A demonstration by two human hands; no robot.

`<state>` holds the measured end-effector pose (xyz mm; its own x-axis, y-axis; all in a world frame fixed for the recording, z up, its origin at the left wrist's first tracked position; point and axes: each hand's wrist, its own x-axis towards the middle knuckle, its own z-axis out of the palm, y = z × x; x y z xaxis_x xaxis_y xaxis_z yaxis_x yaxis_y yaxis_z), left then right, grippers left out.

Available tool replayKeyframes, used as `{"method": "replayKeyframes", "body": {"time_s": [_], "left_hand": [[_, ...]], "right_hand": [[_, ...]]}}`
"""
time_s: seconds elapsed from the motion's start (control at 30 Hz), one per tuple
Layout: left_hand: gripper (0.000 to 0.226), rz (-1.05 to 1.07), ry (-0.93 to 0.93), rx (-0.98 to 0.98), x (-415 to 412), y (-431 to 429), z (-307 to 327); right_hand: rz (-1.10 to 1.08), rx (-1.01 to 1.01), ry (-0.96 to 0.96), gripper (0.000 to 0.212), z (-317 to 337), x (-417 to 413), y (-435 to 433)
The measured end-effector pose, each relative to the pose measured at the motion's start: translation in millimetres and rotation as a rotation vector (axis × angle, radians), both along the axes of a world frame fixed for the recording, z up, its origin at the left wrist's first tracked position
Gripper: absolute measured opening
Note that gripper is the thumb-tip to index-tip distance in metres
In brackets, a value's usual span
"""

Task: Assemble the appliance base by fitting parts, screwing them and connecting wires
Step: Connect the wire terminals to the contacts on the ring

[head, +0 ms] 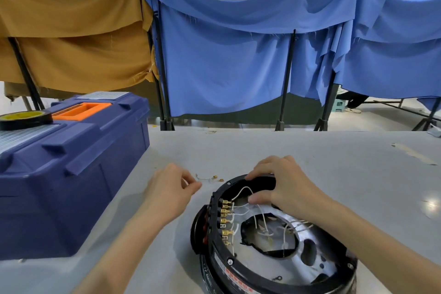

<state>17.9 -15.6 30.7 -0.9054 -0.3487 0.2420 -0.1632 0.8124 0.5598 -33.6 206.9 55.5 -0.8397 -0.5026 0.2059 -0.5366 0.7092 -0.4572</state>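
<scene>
Right hand on appliance base rim; left hand perhaps empty.

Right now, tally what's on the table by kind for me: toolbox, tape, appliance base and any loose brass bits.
Blue toolbox: 1
Black tape roll, on the toolbox lid: 1
Appliance base: 1
Loose brass pieces: 2
Total: 5

On the table, the toolbox, tape roll atop, stands left of the appliance base.
</scene>
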Motion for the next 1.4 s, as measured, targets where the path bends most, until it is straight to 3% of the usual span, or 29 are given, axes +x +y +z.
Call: {"method": "replayKeyframes", "body": {"time_s": [0.07, 0.17, 0.27, 0.5, 0.6, 0.77, 0.93, 1.1, 1.27, 1.4], "left_hand": [[0.01, -0.002, 0.003, -0.036, -10.4, 2.7, -10.9], [0.017, -0.059, 0.015, 0.002, -26.6, 5.4, -28.1], [0.026, -0.143, -0.021, -0.016, -45.8, 6.6, -38.6], [0.028, -0.309, -0.121, -0.002, -77.6, 10.4, -50.7], [0.021, -0.182, -0.122, -0.162, -87.6, 9.1, -48.9], [0.011, -0.09, -0.046, -0.168, -86.0, 10.9, -52.3], [0.013, -0.009, 0.187, 0.16, -65.5, 13.0, -39.3], [0.025, -0.164, 0.381, 0.448, -29.4, 27.3, 2.2], [0.017, -0.366, 0.369, 0.505, 5.9, 52.1, 31.1], [0.014, -0.408, 0.328, 0.554, 19.7, 61.6, 41.2]], "right_hand": [[0.107, -0.113, -0.072, 0.031, 0.1, -6.7, 5.1], [0.17, -0.263, -0.106, 0.017, -1.9, -12.4, 7.3], [0.111, -0.15, -0.011, 0.02, -8.8, -19.6, 4.5], [0.122, -0.108, -0.04, 0.026, -15.3, -25.8, 9.2], [0.121, -0.12, -0.059, 0.026, -15.7, -26.2, 10.1], [0.127, -0.119, -0.075, 0.026, -15.3, -24.0, 11.3], [0.131, -0.138, -0.083, 0.026, -14.8, -20.2, 12.2], [0.114, -0.252, -0.025, 0.021, -9.2, -13.9, 11.8], [0.273, -0.585, -0.194, 0.014, 4.3, 0.8, 12.6], [0.28, -0.696, -0.217, 0.005, 8.9, 7.7, 11.8]]}}
